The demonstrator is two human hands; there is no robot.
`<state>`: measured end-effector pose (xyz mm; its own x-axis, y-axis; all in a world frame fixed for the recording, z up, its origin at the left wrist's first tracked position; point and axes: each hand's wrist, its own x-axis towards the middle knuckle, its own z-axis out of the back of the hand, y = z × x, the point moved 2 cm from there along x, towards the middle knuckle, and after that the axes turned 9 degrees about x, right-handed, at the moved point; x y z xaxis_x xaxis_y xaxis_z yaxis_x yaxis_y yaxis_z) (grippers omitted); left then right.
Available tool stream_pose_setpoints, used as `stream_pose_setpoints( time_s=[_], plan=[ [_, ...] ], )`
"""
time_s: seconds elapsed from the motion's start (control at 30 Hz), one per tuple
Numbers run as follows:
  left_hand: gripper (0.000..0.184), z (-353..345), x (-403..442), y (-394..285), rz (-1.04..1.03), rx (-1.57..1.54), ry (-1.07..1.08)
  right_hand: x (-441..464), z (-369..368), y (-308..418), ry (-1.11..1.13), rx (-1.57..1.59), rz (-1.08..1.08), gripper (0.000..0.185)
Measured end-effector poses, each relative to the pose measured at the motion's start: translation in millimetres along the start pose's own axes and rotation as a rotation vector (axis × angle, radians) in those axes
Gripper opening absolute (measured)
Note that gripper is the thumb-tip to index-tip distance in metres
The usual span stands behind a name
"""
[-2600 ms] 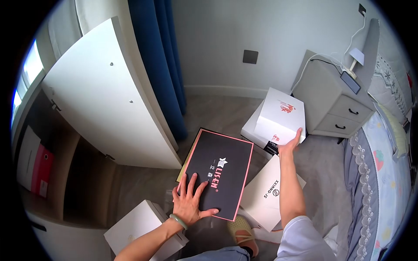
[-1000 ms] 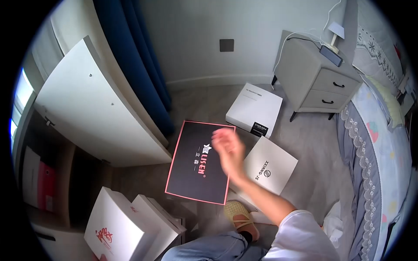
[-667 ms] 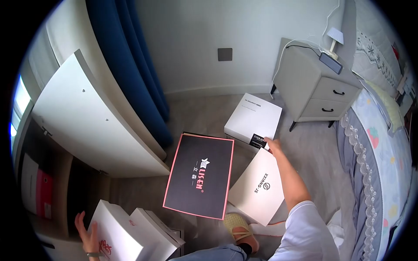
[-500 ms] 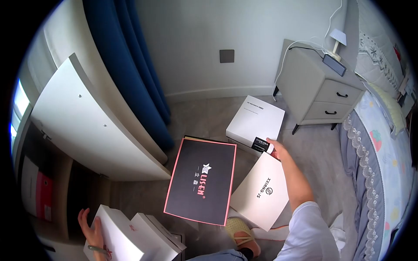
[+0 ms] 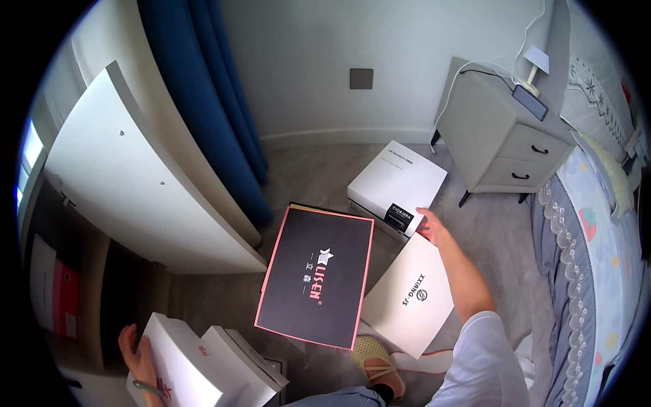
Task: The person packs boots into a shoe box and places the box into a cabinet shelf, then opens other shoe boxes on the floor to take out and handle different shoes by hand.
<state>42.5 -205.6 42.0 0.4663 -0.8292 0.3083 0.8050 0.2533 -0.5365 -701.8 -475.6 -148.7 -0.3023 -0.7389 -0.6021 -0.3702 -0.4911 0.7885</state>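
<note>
My right hand (image 5: 428,225) is closed on the near right corner of a white box (image 5: 400,178) with a black label, on the floor near the wall. Just below that hand lies a cream shoebox (image 5: 410,295) with dark lettering. To its left is a dark grey box (image 5: 315,275) with a pink border, on top of another box whose edge peeks out. At the lower left, my left hand (image 5: 139,359) has its fingers apart, with the thumb side against a white box (image 5: 180,359) with red marks. Another white box (image 5: 244,363) leans beside it.
A curved white cabinet door (image 5: 142,176) stands open at the left, with a red and white folder (image 5: 66,298) inside. A grey nightstand (image 5: 502,129) with a lamp stands at the back right, beside the bed (image 5: 597,244). My slippered foot (image 5: 376,359) is at the bottom.
The white box under my right hand has turned slightly, its labelled side swinging left. My left hand stays by the white box at the lower left. The view has shifted a little.
</note>
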Motion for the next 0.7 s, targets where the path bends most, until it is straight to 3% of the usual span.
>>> stream_pose_setpoints(
  time_s=[0.13,0.17,0.23,0.3,0.33,0.4,0.5,0.53,0.7],
  plan=[
    [0.035,-1,1,5,-0.014,0.000,0.013,26,-2,-15,-0.025,0.060,0.010,0.078],
    [0.035,0,1,5,-0.015,0.000,0.012,34,-3,-12,-0.249,-0.143,0.190,0.065],
    [0.035,-1,0,5,-0.004,-0.042,0.024,37,-6,-10,-0.471,-0.347,0.377,0.052],
    [0.035,-1,0,2,0.001,-0.047,0.024,7,-41,-22,-0.169,0.304,0.406,0.037],
    [0.034,-1,-2,0,0.006,-0.048,0.029,-7,-61,-38,-0.046,0.534,0.239,0.026],
    [0.035,-2,-3,-2,0.018,-0.040,0.031,-9,-91,-63,-0.308,0.829,-0.019,0.027],
    [0.034,1,-2,-4,0.016,-0.030,0.029,21,-84,-79,-0.262,0.953,0.037,0.028],
    [0.034,0,-3,-5,0.021,-0.030,0.041,10,-88,-71,-0.214,1.000,-0.064,0.029],
    [0.033,1,-5,-6,0.028,-0.062,0.017,36,-95,-68,-0.225,1.258,-0.082,0.036]
  ],
)
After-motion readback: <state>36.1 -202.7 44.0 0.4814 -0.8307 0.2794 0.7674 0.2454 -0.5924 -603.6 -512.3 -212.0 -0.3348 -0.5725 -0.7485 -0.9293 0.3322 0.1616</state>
